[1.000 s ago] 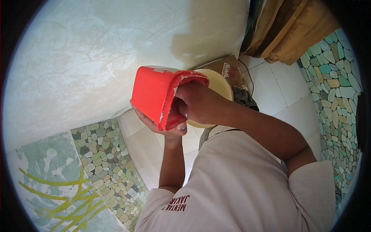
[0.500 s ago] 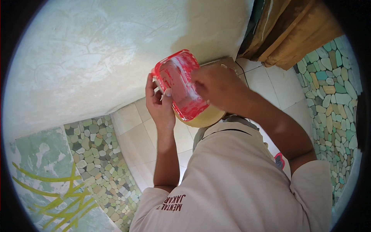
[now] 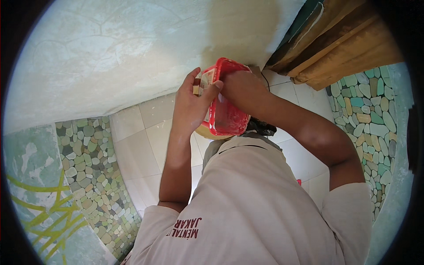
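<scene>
A red tub (image 3: 230, 122), smeared whitish inside, is held tilted above a yellowish bucket (image 3: 204, 132). The left hand (image 3: 192, 102) grasps its pale-labelled side; the right hand (image 3: 243, 88) reaches inside, fingers hidden, grip impossible to tell. Dark-red lettering (image 3: 186, 228) marks the shirt (image 3: 260, 190).

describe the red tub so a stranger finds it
From the big pale wall, look down to the left hand: it holds a rectangular red plastic tub, the right hand reaching inside. Its bright red sets it apart from the yellowish round container below.
</scene>
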The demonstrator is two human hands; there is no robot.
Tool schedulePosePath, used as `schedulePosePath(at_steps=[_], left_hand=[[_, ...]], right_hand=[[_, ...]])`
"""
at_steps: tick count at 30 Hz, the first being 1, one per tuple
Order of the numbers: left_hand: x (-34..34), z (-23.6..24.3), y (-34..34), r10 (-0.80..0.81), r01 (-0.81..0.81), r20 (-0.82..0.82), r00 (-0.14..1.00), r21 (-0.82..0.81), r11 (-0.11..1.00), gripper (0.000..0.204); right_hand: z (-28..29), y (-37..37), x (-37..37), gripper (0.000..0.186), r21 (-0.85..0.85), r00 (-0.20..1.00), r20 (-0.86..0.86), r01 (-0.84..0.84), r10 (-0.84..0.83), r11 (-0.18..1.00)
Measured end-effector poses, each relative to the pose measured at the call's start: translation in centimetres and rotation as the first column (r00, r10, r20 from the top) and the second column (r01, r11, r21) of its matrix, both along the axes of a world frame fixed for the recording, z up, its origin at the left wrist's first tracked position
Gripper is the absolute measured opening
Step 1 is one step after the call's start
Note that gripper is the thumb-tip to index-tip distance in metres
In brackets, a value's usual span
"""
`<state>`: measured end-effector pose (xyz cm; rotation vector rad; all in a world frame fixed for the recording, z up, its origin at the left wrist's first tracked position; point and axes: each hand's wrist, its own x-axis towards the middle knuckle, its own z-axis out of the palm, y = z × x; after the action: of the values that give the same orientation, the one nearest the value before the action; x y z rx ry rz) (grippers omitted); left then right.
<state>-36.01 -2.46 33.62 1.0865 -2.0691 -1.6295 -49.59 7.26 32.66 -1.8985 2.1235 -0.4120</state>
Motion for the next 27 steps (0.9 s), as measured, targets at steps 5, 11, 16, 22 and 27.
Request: schedulePosePath(at_steps=[5,11,16,22,27], left_hand=[[0.2,1.4,0.6,-0.022,0.035,0.121,0.992,-0.099,0.995,0.073],[0.0,2.1,0.5,-0.121,0.133,0.1,0.988,-0.128,0.983,0.067],[0.1,0.7,-0.4,-0.143,0.15,0.212,0.967,-0.016,0.989,0.063],[-0.1,-1.0,-2.9,-0.224,0.195,0.035,0.974,0.374,0.907,0.037],[-1.5,-3.8,-6.2,-0.6,0.589,-0.024,0.8,0.225,0.776,0.034]], right_hand=[[0.1,0.5,0.4,0.015,0.084,0.983,-0.033,-0.178,0.181,0.98],[-0.9,0.0,-0.2,0.017,0.042,0.997,0.013,-0.08,0.08,0.996],[-0.6,1.2,0.6,0.017,0.121,0.939,-0.046,-0.333,0.34,0.935],[1.2,1.1,-1.9,0.011,0.021,0.979,-0.117,-0.168,0.169,0.986],[0.8,0.6,-3.2,0.009,0.141,0.912,-0.22,-0.32,0.345,0.937]])
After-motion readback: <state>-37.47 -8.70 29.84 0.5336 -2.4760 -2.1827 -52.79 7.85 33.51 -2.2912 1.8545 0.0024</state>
